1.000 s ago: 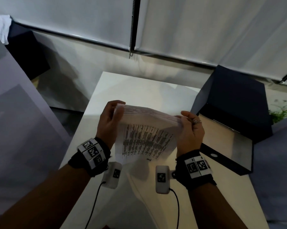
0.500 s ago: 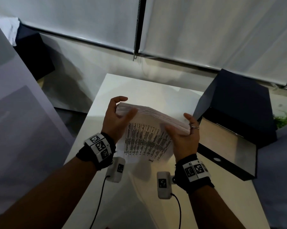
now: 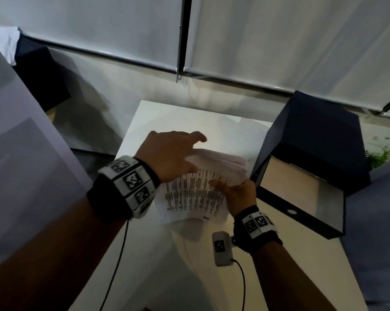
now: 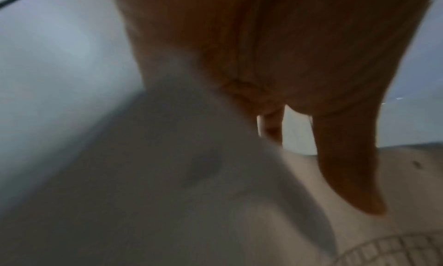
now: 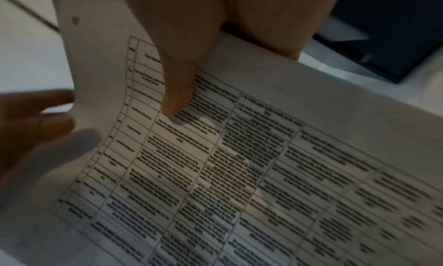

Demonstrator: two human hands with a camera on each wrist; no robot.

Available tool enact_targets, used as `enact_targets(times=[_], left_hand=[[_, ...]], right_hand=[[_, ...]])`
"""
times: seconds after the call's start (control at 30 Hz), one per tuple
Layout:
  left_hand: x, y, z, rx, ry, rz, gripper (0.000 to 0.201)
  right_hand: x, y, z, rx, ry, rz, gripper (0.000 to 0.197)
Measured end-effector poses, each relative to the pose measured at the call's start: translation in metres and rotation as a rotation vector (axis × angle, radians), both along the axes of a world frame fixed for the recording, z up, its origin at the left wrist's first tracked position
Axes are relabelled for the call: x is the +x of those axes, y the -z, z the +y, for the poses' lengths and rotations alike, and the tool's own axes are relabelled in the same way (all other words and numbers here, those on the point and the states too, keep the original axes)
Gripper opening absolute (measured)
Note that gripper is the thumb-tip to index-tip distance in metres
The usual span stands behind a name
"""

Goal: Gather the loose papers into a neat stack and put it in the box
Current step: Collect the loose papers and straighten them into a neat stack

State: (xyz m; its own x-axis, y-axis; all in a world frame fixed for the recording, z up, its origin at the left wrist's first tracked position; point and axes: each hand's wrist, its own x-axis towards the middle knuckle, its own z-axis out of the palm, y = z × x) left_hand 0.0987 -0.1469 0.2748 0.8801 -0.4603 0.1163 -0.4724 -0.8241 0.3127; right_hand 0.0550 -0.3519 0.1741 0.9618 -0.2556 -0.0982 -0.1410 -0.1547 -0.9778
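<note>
A stack of white papers (image 3: 196,194) with a printed table on its front sheet is held upright over the white table (image 3: 167,115). My right hand (image 3: 234,191) pinches its right edge, with the thumb (image 5: 177,91) on the printed sheet (image 5: 263,175) and the fingers behind. My left hand (image 3: 187,153) is spread with straight fingers over the stack's top left corner and grips nothing. Its fingers (image 5: 31,122) show past the paper's left edge. The dark blue box (image 3: 301,212) stands just right of the stack, its lid (image 3: 319,135) raised and its pale inside showing.
Closed roller blinds (image 3: 279,41) hang behind the table. A grey panel (image 3: 21,153) leans at the left, with a dark block (image 3: 43,81) behind it. Green leaves (image 3: 382,153) show past the box. Camera cables (image 3: 243,286) hang from both wrists.
My left hand has let go of the stack's left edge and opened over its top. The right hand now holds the stack alone, nearer the box.
</note>
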Motion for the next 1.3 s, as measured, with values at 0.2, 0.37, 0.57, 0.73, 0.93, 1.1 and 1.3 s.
enact_targets(times=[0.2,0.37,0.57,0.73,0.93,1.1,1.3], left_hand=[[0.007,-0.006,-0.007,-0.030,0.085,-0.065,0.021],[0.014,0.029,0.036,-0.581,-0.149,-0.017,0.040],[0.008,0.052,0.058,-1.174,-0.397,0.140,0.014],[0.011,0.064,0.050,-1.618,-0.507,0.386,0.014],[0.006,0.112,0.042,-1.856,-0.502,0.702,0.030],[-0.027,0.161,0.029,-1.880,-0.432,0.947,0.036],[-0.014,0.170,0.038,-1.144,-0.720,0.633,0.119]], right_hand=[[0.011,-0.037,0.008,-0.170,-0.009,-0.131,0.024],[-0.001,-0.027,-0.013,-0.541,0.386,-0.189,0.063],[-0.003,0.021,-0.019,-0.149,0.494,0.033,0.131],[0.019,0.021,-0.003,0.533,0.549,-0.022,0.137],[0.024,0.006,0.010,0.823,0.518,0.002,0.106],[0.018,0.006,0.018,0.654,0.446,-0.051,0.059],[0.000,-0.010,-0.003,0.227,0.111,-0.175,0.030]])
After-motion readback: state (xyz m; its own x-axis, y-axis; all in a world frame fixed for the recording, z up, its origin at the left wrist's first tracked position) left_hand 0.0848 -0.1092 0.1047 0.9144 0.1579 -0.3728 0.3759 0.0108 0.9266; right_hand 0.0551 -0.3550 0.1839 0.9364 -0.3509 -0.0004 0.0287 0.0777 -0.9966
